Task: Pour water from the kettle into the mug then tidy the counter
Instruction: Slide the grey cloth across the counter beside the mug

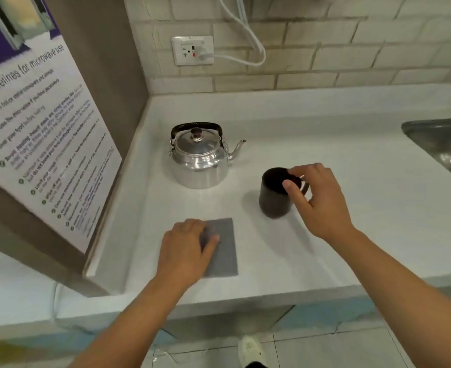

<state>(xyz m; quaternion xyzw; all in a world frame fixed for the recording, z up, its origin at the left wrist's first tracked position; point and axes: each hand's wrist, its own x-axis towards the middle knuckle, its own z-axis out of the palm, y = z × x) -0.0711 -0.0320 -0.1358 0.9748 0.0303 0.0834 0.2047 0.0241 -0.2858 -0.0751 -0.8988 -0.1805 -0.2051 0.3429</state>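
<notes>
A shiny metal kettle (199, 158) with a black handle and its lid on stands upright on the white counter (312, 144), spout pointing right. To its right stands a dark mug (273, 197). My right hand (317, 197) grips the mug's rim with thumb and fingers from the right side. In front of the kettle lies a flat grey cloth (223, 251). My left hand (187, 248) rests palm down on the cloth's left part, fingers curled over it.
A steel sink (442, 144) is set into the counter at the far right. A wall with a microwave poster (41, 134) closes off the left side. A socket with a white cable (235, 53) sits on the brick backsplash behind the kettle.
</notes>
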